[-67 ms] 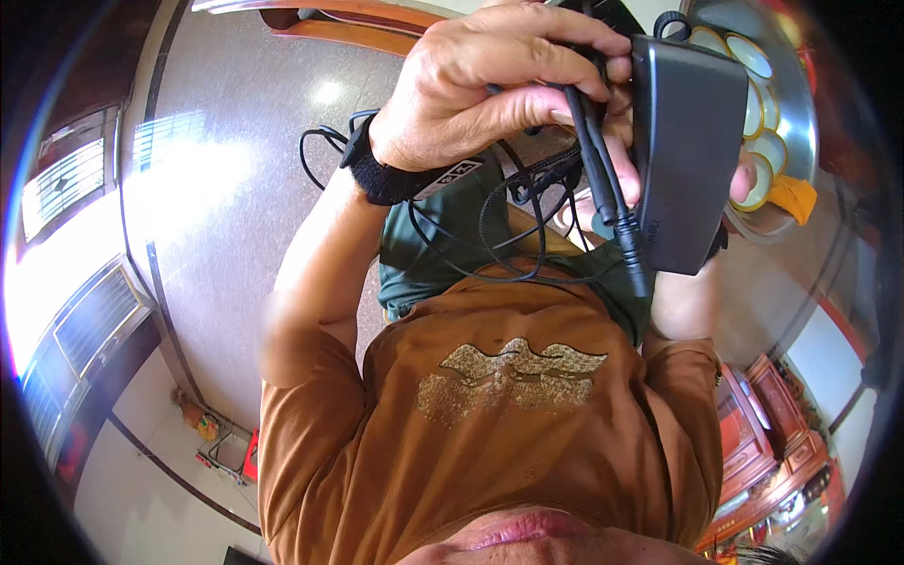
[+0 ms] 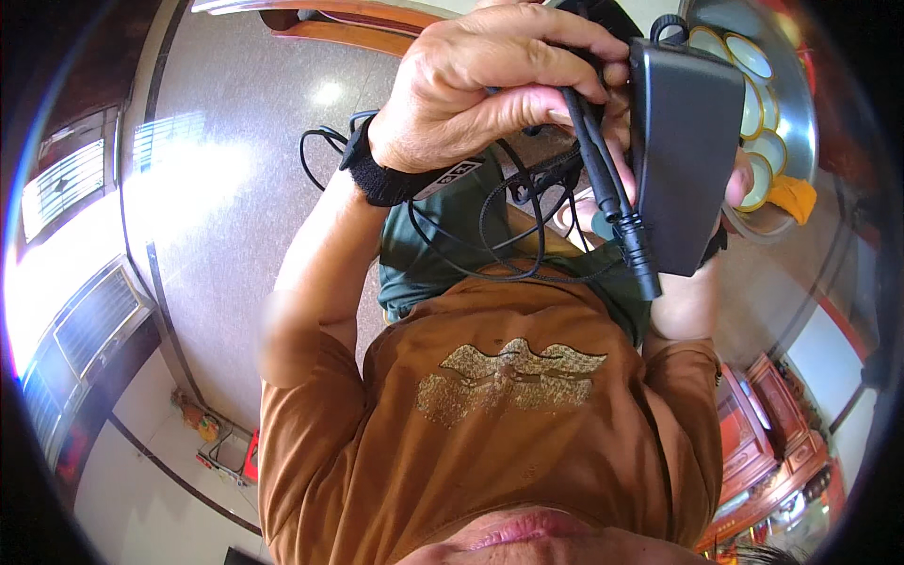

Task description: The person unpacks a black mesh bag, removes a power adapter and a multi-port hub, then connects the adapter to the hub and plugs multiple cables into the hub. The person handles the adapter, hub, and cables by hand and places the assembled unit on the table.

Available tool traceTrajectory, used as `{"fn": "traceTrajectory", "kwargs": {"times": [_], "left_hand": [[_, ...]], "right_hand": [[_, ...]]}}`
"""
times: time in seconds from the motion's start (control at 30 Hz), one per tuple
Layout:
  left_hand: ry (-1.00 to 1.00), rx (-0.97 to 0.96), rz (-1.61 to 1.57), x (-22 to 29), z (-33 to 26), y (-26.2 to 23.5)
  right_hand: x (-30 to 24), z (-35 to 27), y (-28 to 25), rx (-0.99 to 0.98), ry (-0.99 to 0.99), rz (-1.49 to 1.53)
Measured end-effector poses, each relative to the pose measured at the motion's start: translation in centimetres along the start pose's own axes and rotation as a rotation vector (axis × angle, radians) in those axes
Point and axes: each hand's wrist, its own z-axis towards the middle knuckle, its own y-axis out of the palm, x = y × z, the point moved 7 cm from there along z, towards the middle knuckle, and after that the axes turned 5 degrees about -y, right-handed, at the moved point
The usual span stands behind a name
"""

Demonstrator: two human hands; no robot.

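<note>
Both hands gripping black rectangular plastic power adapter [image 2: 686, 151] and its black cable [image 2: 603, 179].
Left hand [image 2: 490, 85] fingers clenched round cable at 12 o'clock; right hand [image 2: 734, 188] behind adapter, 2 o'clock, grasping it.

A flat black rectangular power adapter [image 2: 686, 151] is held upright close to the camera, its broad matte face turned toward the viewer. A thick black cable [image 2: 603, 179] is laid along its left edge, ending in a ribbed plug near the lower left corner. Thinner black cord [image 2: 499, 235] is seen hanging in loose loops below, in front of the green trousers.
</note>
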Motion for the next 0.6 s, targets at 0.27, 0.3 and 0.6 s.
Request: {"fn": "traceTrajectory", "kwargs": {"times": [0.27, 0.3, 0.6], "left_hand": [[-0.232, 0.028, -0.169, 1.5, 0.0, -0.4], [-0.238, 0.013, -0.187, 1.6, 0.0, -0.2], [-0.325, -0.056, -0.213, 2.3, 0.4, 1.1]], "right_hand": [[-1.3, -1.6, 0.4, 0.286, -0.002, -0.351], [-1.7, -1.7, 0.5, 0.298, -0.028, -0.421], [-3.9, -3.5, 1.3, 0.275, 0.101, -0.823]]}}
